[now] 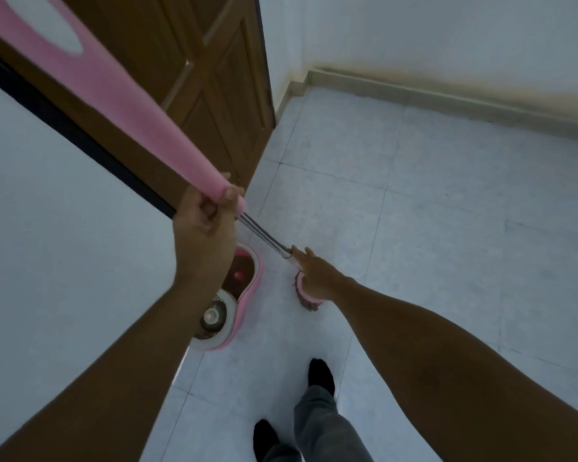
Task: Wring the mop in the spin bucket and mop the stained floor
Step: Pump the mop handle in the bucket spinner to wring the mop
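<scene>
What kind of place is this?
Probably a room or hallway in a home: a wooden door, a pale tiled floor with skirting along white walls, and a pink spin bucket.

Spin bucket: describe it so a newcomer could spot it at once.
Find the brown wooden door on the left; near its foot, on the pale tiled floor, sits the spin bucket. Unlike the small round mop head to its right, it is a pink two-lobed tub with a white spinner basket at the near end.
</scene>
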Available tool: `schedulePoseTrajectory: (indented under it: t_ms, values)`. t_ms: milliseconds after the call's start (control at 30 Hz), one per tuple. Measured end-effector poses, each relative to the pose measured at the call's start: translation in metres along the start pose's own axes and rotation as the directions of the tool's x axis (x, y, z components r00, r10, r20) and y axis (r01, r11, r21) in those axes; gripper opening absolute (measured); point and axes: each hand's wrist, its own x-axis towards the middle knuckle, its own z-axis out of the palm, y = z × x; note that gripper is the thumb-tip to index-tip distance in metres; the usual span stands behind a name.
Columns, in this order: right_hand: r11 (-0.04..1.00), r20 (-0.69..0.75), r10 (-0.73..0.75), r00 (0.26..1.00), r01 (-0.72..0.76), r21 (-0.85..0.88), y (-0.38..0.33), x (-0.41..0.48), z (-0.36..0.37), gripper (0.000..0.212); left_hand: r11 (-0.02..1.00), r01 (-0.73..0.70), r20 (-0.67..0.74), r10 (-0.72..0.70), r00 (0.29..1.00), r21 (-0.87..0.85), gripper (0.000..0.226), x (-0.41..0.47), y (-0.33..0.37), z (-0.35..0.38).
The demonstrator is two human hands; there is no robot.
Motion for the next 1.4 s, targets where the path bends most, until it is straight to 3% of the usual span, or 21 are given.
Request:
schedulePoseTrajectory:
  t_ms: [67,167,267,333,433,567,700,867,1067,1167,1400]
  values:
    - [0.997,0.015,-0.061,0.998,0.061,-0.056,0.002,0.004,-0.004,0.099,0.999,-0.037,0.011,0.038,0.999,-0.023,0.034,0.020,0.011,-0.003]
    - [0.962,-0.039,-0.142,0.989,0.128,-0.243,0.001,0.010,-0.005,0.095,0.998,-0.054,0.026,0.055,0.998,-0.012,0.035,0.036,0.024,-0.009]
    - [0.979,-0.079,0.119,0.990,-0.131,-0.158,0.006,0.014,-0.005,0.092,0.997,-0.072,0.027,0.072,0.997,0.002,0.033,0.041,0.033,-0.014]
    - [0.982,-0.001,0.144,0.990,-0.143,-0.127,0.006,0.015,-0.012,0.090,0.997,-0.082,0.032,0.081,0.996,0.017,0.034,0.046,0.039,-0.017]
    - [1.000,0.012,0.001,1.000,-0.001,0.003,-0.016,0.014,-0.025,0.083,0.996,-0.081,0.018,0.081,0.997,0.021,0.035,0.053,0.046,-0.028]
    - [0.956,-0.161,-0.207,0.965,0.234,0.175,-0.071,0.006,-0.038,0.070,0.997,-0.072,-0.003,0.072,0.997,0.013,0.032,0.052,0.052,-0.041]
    - [0.901,-0.311,-0.370,0.875,0.420,0.109,-0.127,-0.006,-0.047,0.036,0.997,-0.079,-0.025,0.078,0.997,-0.008,0.029,0.050,0.062,-0.063]
    - [0.897,-0.289,-0.437,0.851,0.435,-0.076,-0.178,-0.018,-0.056,0.021,0.995,-0.095,0.010,0.095,0.995,-0.010,0.032,0.057,0.083,-0.102]
    - [0.894,-0.280,-0.449,0.849,0.424,-0.147,-0.245,-0.029,-0.074,0.025,0.989,-0.147,0.106,0.150,0.983,-0.033,0.042,0.079,0.117,-0.155]
    - [0.890,-0.291,-0.455,0.841,0.431,-0.147,-0.280,-0.038,-0.086,0.011,0.981,-0.191,0.142,0.193,0.971,-0.030,0.045,0.093,0.134,-0.182]
    - [0.868,-0.347,-0.496,0.796,0.464,-0.176,-0.348,-0.045,-0.111,0.011,0.938,-0.345,0.053,0.347,0.936,-0.041,0.047,0.116,0.173,-0.223]
